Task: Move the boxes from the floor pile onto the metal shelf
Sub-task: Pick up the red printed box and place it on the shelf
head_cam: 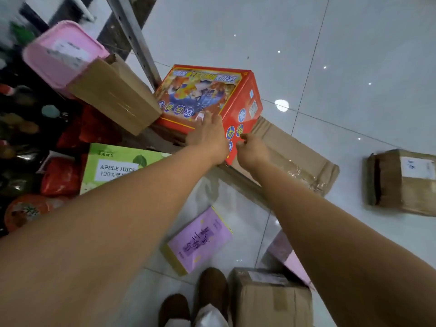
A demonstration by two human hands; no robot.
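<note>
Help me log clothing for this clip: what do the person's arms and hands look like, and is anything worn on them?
Both arms are bare as far as the frame shows: the left arm and right arm have no sleeve or cuff. The left hand and right hand are ungloved, with no watch, bracelet or ring visible. No markings show.
</note>
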